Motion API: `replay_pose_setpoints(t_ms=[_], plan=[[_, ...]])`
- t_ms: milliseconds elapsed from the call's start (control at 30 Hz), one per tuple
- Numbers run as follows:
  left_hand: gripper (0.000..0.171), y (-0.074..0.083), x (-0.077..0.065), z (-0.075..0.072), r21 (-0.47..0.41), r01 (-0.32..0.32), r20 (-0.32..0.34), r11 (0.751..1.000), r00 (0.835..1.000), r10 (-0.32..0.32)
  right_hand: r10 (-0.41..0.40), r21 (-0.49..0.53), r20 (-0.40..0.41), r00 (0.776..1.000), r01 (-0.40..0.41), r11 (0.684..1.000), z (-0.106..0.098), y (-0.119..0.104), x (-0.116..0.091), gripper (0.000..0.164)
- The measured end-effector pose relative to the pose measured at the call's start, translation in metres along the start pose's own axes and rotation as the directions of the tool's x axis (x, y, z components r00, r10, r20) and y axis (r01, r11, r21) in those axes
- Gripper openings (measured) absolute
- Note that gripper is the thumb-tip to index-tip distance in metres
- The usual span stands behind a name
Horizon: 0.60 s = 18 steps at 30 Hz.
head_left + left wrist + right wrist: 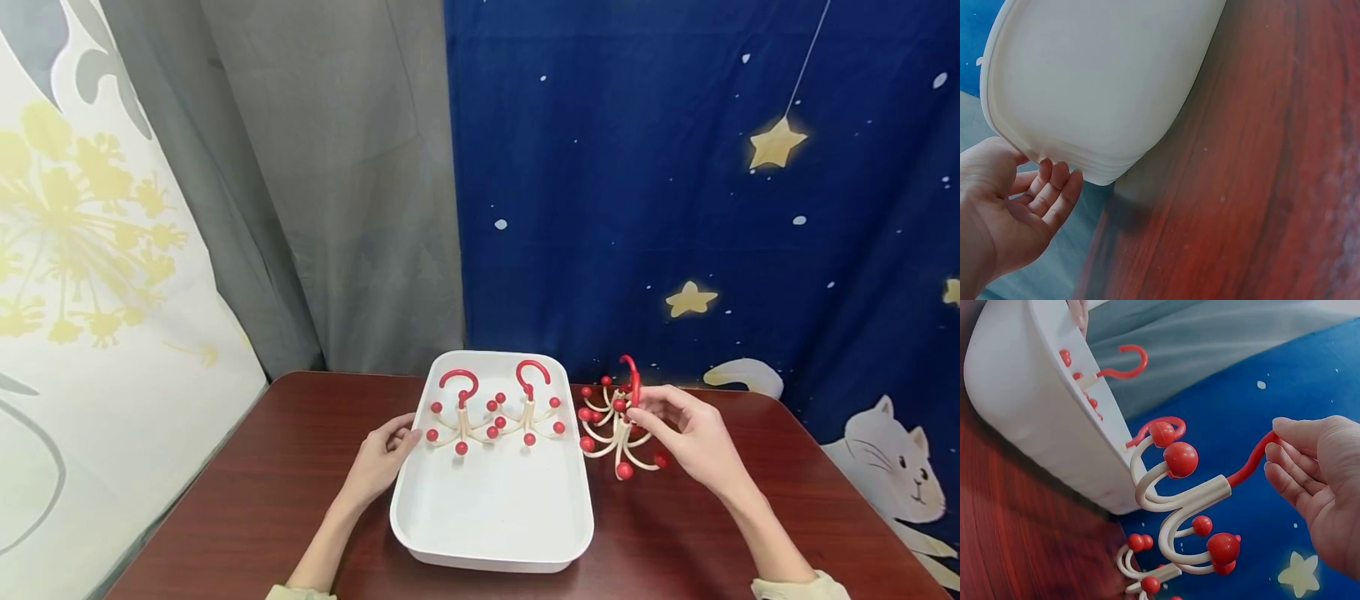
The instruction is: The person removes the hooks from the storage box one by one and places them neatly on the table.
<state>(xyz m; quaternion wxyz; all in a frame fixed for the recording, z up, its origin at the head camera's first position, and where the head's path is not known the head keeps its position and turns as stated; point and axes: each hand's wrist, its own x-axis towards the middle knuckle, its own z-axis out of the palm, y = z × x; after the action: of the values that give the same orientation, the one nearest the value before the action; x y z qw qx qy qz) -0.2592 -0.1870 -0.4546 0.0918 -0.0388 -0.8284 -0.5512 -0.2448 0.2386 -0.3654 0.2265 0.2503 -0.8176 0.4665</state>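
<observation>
My right hand (pixel 693 437) pinches the red hook of a multi-arm hanging hook (pixel 1188 497), which has curved cream arms tipped with red balls. It hangs upright just right of the white tray (pixel 491 525). Another such hanging hook (pixel 1147 575) is behind and below it, partly hidden in the head view. Two more, a left one (pixel 462 421) and a right one (pixel 529 412), stand side by side in the tray's far half, red hooks up. At the tray's left rim, my left hand (pixel 1019 206) holds the edge, fingertips against the outer wall.
A dark red wooden table (pixel 300 467) lies under everything. Behind its far edge hang a grey curtain (pixel 360 208) and a blue curtain (pixel 600 208) with stars. A pale patterned cloth (pixel 112 333) hangs at the left.
</observation>
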Motion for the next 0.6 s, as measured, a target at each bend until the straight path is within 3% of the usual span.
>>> replay_pose_setpoints(t_ms=[600], plan=[[0.037,-0.004,0.002,0.001,0.022,0.013,-0.015,1.000,1.000,-0.013,0.022,-0.106,-0.053,0.998,-0.028,0.994,-0.038,0.028,-0.010,0.024]])
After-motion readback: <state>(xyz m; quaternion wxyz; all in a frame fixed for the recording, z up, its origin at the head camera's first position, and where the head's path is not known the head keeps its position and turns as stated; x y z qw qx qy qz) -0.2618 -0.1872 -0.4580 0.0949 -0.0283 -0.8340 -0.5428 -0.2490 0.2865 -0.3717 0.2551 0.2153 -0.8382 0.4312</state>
